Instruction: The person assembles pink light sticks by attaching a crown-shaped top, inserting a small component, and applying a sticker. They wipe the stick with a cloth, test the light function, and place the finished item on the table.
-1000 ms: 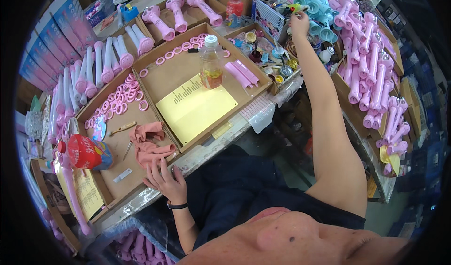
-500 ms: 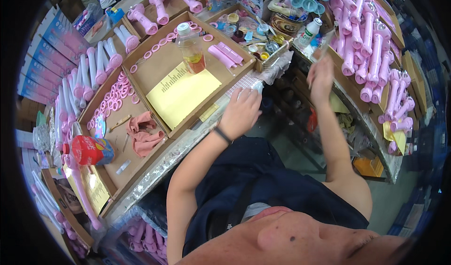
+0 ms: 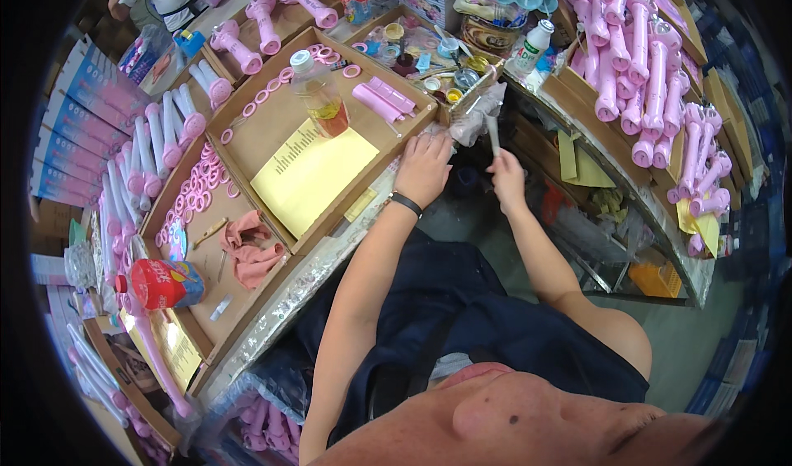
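Note:
My left hand (image 3: 423, 169) lies over the near edge of the workbench, fingers flat and pointing away from me, beside a cardboard tray (image 3: 363, 173). What is under its palm is hidden. My right hand (image 3: 506, 177) is closed around the lower end of a pale, flat, stick-like tool (image 3: 493, 134), which points upward. The tool's tip is close to a crumpled clear plastic bag (image 3: 470, 123) at the bench corner. In the tray are a yellow sheet (image 3: 318, 169), a bottle of amber liquid (image 3: 320, 94), pink rings (image 3: 261, 96) and pink plastic pieces (image 3: 384, 99).
Small paint pots (image 3: 454, 94) stand in a box beyond my hands. Pink handheld devices (image 3: 635, 70) are heaped on the right bench, near a white bottle (image 3: 532, 47). At left lie a pink cloth (image 3: 252, 251) and a red jar (image 3: 165, 283). A person (image 3: 161, 0) is at the far left.
My right hand has moved left and down from the right bench, bringing the pale tool close to my left hand. The left hand has shifted slightly, its fingers flatter on the edge.

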The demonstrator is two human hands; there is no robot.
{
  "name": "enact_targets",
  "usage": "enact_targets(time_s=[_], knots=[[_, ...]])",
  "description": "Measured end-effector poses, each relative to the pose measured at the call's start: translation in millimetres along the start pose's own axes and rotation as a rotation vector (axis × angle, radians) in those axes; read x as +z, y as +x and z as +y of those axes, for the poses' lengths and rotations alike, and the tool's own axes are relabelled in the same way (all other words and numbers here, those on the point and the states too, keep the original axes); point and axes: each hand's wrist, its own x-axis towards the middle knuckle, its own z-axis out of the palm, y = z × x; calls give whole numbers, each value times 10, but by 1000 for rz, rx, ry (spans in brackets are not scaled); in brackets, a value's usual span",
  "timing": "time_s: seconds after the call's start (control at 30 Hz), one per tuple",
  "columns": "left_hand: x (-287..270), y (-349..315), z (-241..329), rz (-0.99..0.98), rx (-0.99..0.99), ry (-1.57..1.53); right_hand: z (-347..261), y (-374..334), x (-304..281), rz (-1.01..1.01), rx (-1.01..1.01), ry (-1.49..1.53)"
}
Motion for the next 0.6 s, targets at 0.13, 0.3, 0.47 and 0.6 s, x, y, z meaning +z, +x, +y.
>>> enact_targets(time_s=[0.13,0.3,0.47,0.6], knots=[[8,-1,12,6,-29,-29,66,-4,-12,-76,-299,-182],[58,-23,-12,-39,-37,-20,126,1,67,114,64,312],[84,-16,-13,-8,-47,-24,206,100,49,-30,14,101],[67,-27,-9,-42,-35,16,100,206,-108,-132,-29,55]])
